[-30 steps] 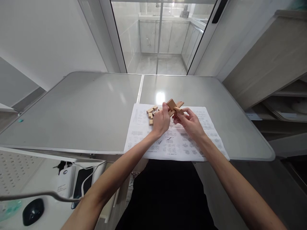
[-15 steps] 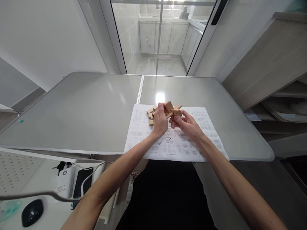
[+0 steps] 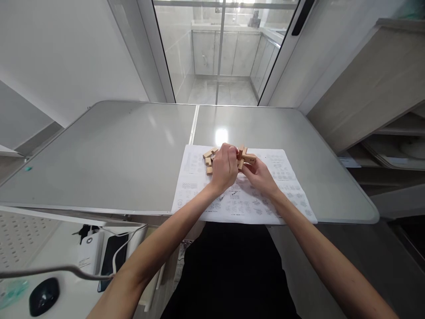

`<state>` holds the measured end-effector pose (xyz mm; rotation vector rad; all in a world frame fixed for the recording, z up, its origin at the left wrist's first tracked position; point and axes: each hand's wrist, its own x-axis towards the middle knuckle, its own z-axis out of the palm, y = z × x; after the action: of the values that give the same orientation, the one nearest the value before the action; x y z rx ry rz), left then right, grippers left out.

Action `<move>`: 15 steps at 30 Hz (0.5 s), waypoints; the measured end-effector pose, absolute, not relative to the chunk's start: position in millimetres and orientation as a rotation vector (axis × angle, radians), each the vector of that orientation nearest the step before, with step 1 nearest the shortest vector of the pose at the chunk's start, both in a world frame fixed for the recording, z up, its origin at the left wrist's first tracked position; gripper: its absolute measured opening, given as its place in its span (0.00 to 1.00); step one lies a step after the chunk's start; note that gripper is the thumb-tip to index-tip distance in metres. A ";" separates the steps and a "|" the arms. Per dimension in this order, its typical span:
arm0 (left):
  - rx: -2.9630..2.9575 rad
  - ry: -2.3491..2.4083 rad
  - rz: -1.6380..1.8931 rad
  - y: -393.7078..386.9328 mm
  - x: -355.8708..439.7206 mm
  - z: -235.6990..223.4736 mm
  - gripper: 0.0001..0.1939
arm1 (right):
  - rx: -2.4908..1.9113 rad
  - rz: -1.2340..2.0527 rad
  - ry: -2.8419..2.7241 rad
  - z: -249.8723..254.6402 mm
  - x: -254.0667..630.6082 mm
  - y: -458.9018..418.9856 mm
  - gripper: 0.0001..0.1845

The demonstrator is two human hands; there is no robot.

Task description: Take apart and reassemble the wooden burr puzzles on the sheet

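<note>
Several interlocked wooden puzzle pieces [image 3: 241,158] are held between my two hands, above a printed instruction sheet [image 3: 189,199]. My left hand [image 3: 225,167] is closed round their left side, its back toward me and its fingertips partly hidden. From the right, my right hand [image 3: 260,175] grips the cluster with thumb and fingers near a piece that points right and bears dark marks. Loose notched wooden blocks [image 3: 209,161] lie on the sheet just left of my left hand, partly covered by it.
The sheet lies on a grey table [image 3: 133,155] with a seam running across it. Lower left, a white surface holds a black mouse [image 3: 44,296], a white power bank [image 3: 90,252], a dark phone [image 3: 113,254] and a cable [image 3: 66,269]. Shelves [image 3: 392,146] stand at right.
The held puzzle pieces have been turned, so the marked piece now points more to the right. My left hand has shifted slightly right and wraps further over them; my right hand has re-gripped lower.
</note>
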<state>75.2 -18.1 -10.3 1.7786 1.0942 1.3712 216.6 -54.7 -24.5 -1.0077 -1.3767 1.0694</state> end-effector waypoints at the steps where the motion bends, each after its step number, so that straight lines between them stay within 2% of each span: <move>1: 1.800 1.099 1.376 -18.2 75.2 -10.0 0.19 | -1.003 1.077 -1.368 -24.3 217.5 -54.8 0.22; 15: 2.068 1.046 1.282 -19.7 76.2 -9.4 0.19 | -0.962 1.221 -1.285 -20.8 223.0 -54.5 0.25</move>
<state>76.2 -19.7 -9.4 2.0684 1.0456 1.2817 223.0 -54.5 -20.8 -0.9617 -1.2852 1.2208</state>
